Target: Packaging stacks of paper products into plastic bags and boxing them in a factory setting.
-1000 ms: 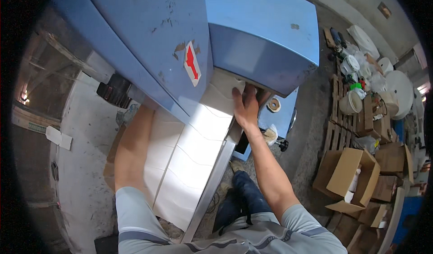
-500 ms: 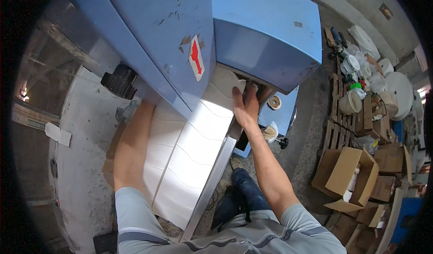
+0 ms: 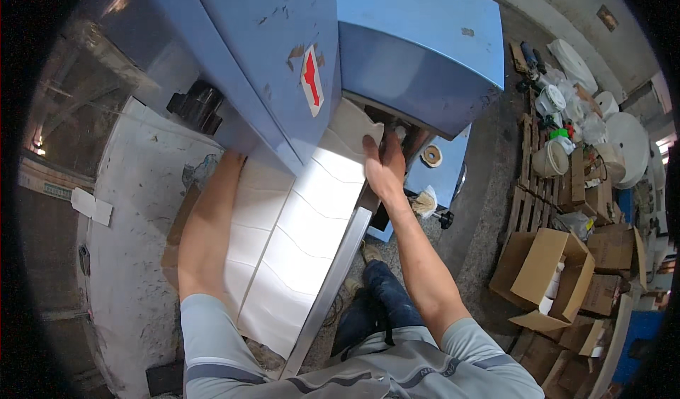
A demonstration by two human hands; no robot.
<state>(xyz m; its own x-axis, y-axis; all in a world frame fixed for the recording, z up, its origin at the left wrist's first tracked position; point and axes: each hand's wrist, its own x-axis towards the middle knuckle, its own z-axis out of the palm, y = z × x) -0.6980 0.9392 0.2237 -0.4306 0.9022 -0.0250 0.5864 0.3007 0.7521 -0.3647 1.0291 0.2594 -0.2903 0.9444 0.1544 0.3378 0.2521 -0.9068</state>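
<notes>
Two side-by-side rows of white folded paper (image 3: 304, 236), apparently tissue, with wavy fold lines, run along a metal-edged bed (image 3: 329, 293) and pass under a blue machine panel (image 3: 262, 52). My right hand (image 3: 384, 167) lies at the right edge of the paper near the machine's opening. Its thumb touches the paper side and its fingers stretch forward, apart from the thumb; the fingertips are partly in shadow. My left forearm (image 3: 205, 236) reaches along the left side of the paper. Behind the blue panel my left hand is hidden.
A blue machine housing (image 3: 418, 66) overhangs the right hand. Beside it, a tape roll (image 3: 431, 155) and a brush-like item (image 3: 424, 202) lie on a blue ledge. A black motor-like part (image 3: 198, 106) sits at left. Cartons (image 3: 545, 278) and a wooden pallet (image 3: 520, 186) stand at right.
The view has shifted slightly. Both arms and the paper keep nearly the same place; my right hand stays against the paper's edge.
</notes>
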